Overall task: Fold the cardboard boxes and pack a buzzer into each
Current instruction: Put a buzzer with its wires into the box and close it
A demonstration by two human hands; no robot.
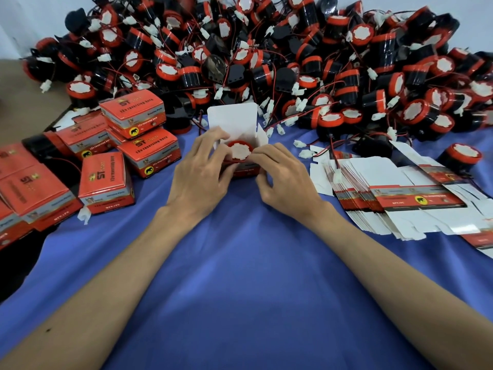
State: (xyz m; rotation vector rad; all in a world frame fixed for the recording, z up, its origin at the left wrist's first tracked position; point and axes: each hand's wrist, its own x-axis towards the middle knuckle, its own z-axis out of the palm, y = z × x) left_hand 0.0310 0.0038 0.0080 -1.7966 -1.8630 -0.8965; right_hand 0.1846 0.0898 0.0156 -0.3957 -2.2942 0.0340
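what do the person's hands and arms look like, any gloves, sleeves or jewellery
Both hands are bare: no gloves on the left hand or the right hand, and no rings show. The left forearm and right forearm are uncovered to the frame edge, with no sleeve, watch or bracelet in view. The left forearm has one small dark speck.

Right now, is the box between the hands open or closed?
Open: the box has its white lid flap standing upright, with a buzzer visible inside.

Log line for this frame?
buzzer: in box | box lid: up | left hand: holds box | right hand: holds box
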